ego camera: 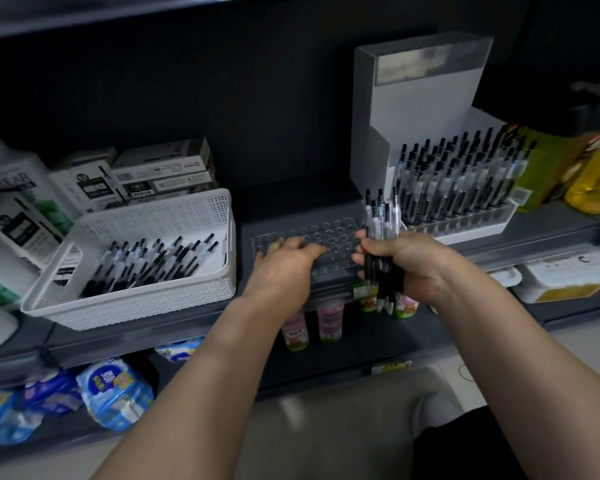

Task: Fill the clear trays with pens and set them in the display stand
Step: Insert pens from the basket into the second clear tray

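The person stood close to a dark shelf point(548, 220) with both bare arms reaching in. The left hand point(284, 258) lay on the near left part of a clear tray point(336, 233). Its fingers were straight and a little spread over the rows of round holes, and they pinched nothing. That tray sat flat on the shelf, between a white basket point(129, 306) on its left and a white display stand point(420, 109) on its right.

The right hand point(406, 261) was wrapped tight round a bundle of pens point(381, 220), fingers and thumb curled about the dark grips. The pens stood roughly upright, with their clicker ends above the hand and their tips poking out below it. The bundle hung over the right end of the clear tray, just in front of the stand.

In the stand's lower step stood a filled tray point(465, 225), packed with black-topped pens point(465, 174) that leaned back in rows. The stand's tall back panel rose behind them.

The basket held loose pens point(146, 265), lying in a heap along its floor. Behind it were stacked cardboard boxes point(160, 171); their print was too blurred to read. On the shelf below, small pink-labelled bottles point(329, 323) showed under the hands, and blue plastic packs point(115, 389) lay further left. Yellow packets point(596, 174) crowded the far right of the shelf, beside the stand.
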